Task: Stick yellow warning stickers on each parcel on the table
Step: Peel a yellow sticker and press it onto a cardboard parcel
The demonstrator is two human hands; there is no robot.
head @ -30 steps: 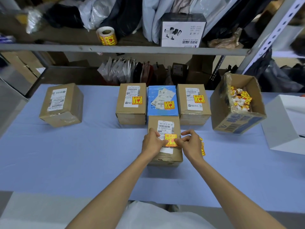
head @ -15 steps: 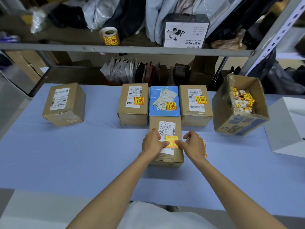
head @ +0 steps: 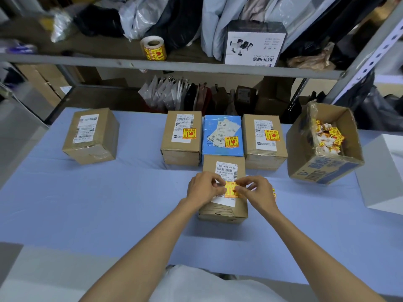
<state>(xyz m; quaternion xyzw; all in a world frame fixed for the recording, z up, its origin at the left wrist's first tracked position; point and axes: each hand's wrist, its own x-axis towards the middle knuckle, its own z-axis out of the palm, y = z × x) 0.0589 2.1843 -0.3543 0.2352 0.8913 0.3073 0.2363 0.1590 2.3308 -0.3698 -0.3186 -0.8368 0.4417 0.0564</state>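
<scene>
Since a second ago the hands have scarcely shifted; the right hand [head: 259, 192] has only lifted its fingers a little. The yellow sticker [head: 231, 189] lies on top of the near parcel [head: 223, 213], over the lower part of its white label [head: 226, 171]. The left hand [head: 205, 189] pinches its left edge with fingers curled. The right hand pinches its right edge between thumb and forefinger. The sticker looks thin, limp and tacky, so it is best held by the edges and smoothed flat. The label reads "B30 W172-00 001". Behind, the blue parcel [head: 210, 127] and the brown parcels [head: 182, 154] flanking it carry red-on-yellow stickers showing a glass and arrows. The far-left parcel [head: 91, 136] has none. A sticker roll [head: 153, 49] stands on the shelf [head: 87, 59].
</scene>
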